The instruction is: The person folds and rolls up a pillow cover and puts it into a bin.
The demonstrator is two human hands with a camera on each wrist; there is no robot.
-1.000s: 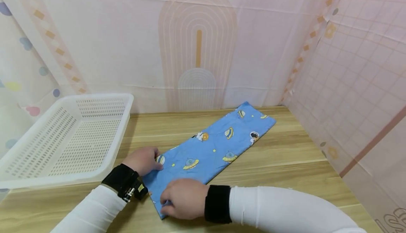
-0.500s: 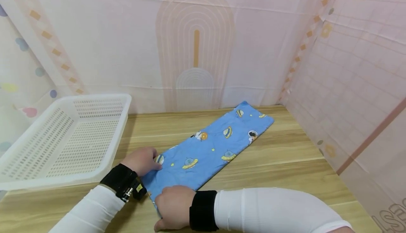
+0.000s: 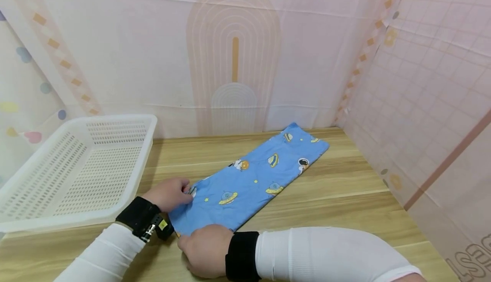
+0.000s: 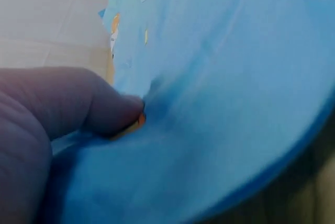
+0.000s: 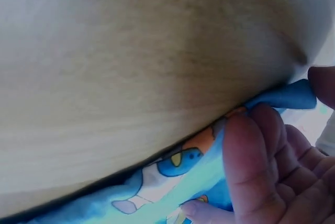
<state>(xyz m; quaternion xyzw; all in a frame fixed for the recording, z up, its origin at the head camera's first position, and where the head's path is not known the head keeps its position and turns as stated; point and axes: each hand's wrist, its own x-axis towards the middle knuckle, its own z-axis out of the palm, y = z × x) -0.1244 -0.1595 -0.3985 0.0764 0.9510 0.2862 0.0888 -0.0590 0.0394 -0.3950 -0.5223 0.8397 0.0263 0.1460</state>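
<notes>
A blue cloth [image 3: 245, 188] printed with planets, saucers and astronauts lies as a long folded strip, slanting from near left to far right in the head view. My left hand [image 3: 168, 194] grips its left edge near the close end; in the left wrist view the thumb [image 4: 112, 111] presses on the fabric, which creases there. My right hand [image 3: 209, 250] holds the near end, its palm and fingers covering that corner in the head view. In the right wrist view, curled fingers [image 5: 248, 156] sit at the printed edge of the cloth [image 5: 180, 164], which is bunched.
A white perforated plastic basket [image 3: 143, 162] stands at the left, close beside my left forearm. The wood-grain table [image 3: 330, 205] meets printed curtains [image 3: 161, 60] at the back and sides. Each wrist wears a black band [image 3: 242, 255].
My right hand has moved left and toward me at the near end, and its fingers have turned under. The near corner of the cloth has disappeared beneath it. My left hand stays on its edge.
</notes>
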